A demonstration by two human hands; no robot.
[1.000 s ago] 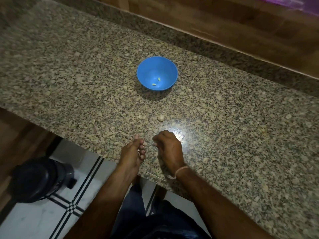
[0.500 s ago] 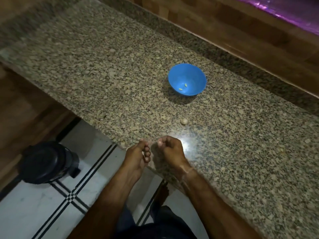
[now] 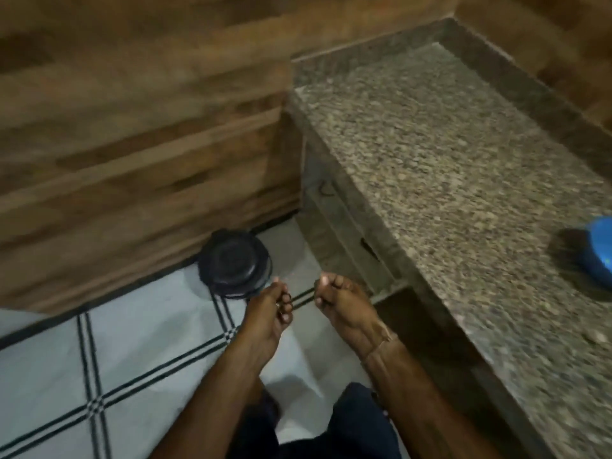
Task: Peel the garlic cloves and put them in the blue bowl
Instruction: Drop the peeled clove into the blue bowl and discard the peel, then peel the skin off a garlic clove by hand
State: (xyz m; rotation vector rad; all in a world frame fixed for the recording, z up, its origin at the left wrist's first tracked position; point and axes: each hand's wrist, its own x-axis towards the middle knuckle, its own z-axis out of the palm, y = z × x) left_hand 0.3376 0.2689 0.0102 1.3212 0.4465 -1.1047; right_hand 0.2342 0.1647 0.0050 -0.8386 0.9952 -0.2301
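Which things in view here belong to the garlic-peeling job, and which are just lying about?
Job: blue bowl, at the frame's right edge on the granite counter; left hand and right hand, both curled, contents too blurred to tell.
Lying about: black round container on the tiled floor; wood-panelled wall.

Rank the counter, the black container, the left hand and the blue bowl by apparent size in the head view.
1. counter
2. black container and left hand: look alike, and the hand is nearer, so unranked
3. blue bowl: smallest as shown, but cut off by the frame edge
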